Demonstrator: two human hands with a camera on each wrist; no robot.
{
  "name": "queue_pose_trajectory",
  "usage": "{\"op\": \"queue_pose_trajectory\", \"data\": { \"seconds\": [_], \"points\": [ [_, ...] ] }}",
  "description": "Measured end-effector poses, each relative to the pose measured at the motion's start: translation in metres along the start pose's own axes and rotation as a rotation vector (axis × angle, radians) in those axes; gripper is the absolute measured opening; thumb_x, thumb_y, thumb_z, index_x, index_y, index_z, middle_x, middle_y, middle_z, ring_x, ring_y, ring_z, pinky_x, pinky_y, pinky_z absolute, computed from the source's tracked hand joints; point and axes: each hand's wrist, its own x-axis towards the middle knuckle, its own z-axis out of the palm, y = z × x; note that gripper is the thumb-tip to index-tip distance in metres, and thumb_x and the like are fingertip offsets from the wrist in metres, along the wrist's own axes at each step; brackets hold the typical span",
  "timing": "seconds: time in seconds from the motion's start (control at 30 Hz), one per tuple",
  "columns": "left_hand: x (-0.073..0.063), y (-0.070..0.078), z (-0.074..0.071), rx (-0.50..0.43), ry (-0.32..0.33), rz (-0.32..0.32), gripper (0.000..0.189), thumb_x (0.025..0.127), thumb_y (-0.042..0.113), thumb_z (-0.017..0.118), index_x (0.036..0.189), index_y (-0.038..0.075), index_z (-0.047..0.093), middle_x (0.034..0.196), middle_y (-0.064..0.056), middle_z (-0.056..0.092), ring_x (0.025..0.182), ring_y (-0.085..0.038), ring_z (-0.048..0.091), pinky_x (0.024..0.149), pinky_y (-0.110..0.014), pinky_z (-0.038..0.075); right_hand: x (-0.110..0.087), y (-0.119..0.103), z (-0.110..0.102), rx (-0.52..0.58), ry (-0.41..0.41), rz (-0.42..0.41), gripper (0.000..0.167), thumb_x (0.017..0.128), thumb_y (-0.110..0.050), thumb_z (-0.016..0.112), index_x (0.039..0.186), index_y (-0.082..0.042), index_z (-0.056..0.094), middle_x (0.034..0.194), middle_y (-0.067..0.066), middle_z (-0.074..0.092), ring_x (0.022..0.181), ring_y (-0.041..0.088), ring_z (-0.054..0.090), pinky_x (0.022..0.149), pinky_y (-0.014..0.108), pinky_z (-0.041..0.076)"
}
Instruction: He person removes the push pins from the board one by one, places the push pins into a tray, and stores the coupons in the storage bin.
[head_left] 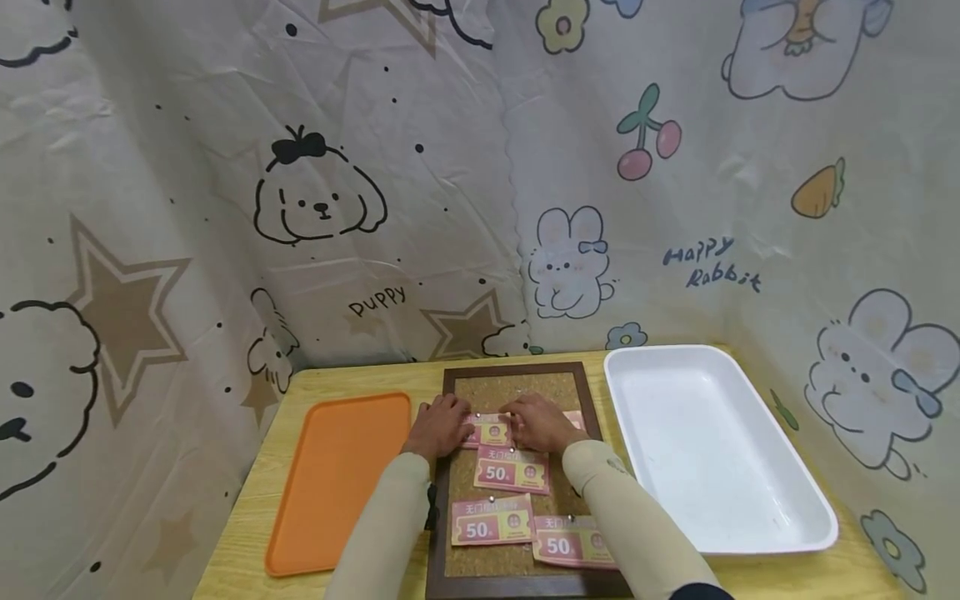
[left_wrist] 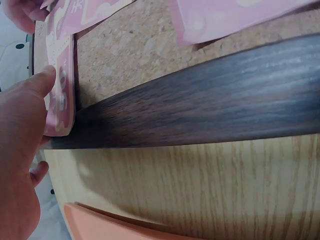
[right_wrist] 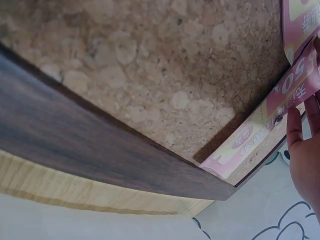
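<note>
A brown-framed corkboard (head_left: pixel 517 387) lies on the table with pink-and-yellow "50" coupons on it. My left hand (head_left: pixel 438 427) pinches the left end of a coupon (head_left: pixel 491 435) near the board's upper left, its thumb (left_wrist: pixel 42 82) over the printed face. At that coupon's right end is my right hand (head_left: pixel 543 423), its bent fingers gripping the paper. Part of another coupon (right_wrist: pixel 245 137) shows beyond the right hand, by the right frame. Below the hands, a coupon (head_left: pixel 512 473) hangs from a small pin, with two more coupons (head_left: pixel 491 523) lower down.
An orange tray (head_left: pixel 341 483) lies left of the board, and a deep white tray (head_left: pixel 720 450) stands to its right. The wooden table (head_left: pixel 240 533) meets a printed cloth backdrop (head_left: pixel 450 192) at the back and sides. My right forearm overlaps the lower right coupon (head_left: pixel 562 546).
</note>
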Motion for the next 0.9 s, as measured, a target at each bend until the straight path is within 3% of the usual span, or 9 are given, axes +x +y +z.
{"op": "queue_pose_trajectory", "data": {
  "seconds": [0.53, 0.9],
  "points": [
    [0.0008, -0.0012, 0.0086, -0.015, 0.039, -0.011, 0.035, 0.097, 0.045, 0.053, 0.124, 0.024, 0.056, 0.124, -0.003, 0.054, 0.114, -0.023, 0.048, 0.095, -0.046, 0.036, 0.0043, 0.0007, 0.0074, 0.061, 0.049, 0.007, 0.037, 0.087, -0.015, 0.071, 0.123, -0.018, 0.066, 0.119, 0.004, 0.065, 0.117, 0.026, 0.057, 0.101, 0.050, 0.043],
    [0.0030, -0.0009, 0.0099, 0.004, 0.038, -0.029, 0.038, 0.097, 0.046, 0.053, 0.124, 0.021, 0.059, 0.125, -0.004, 0.056, 0.117, -0.024, 0.048, 0.098, -0.047, 0.036, 0.0034, 0.0006, 0.0062, 0.020, 0.027, 0.072, 0.039, 0.089, -0.025, 0.069, 0.127, -0.022, 0.063, 0.126, 0.004, 0.063, 0.122, 0.027, 0.055, 0.103, 0.052, 0.041]
  ]
}}
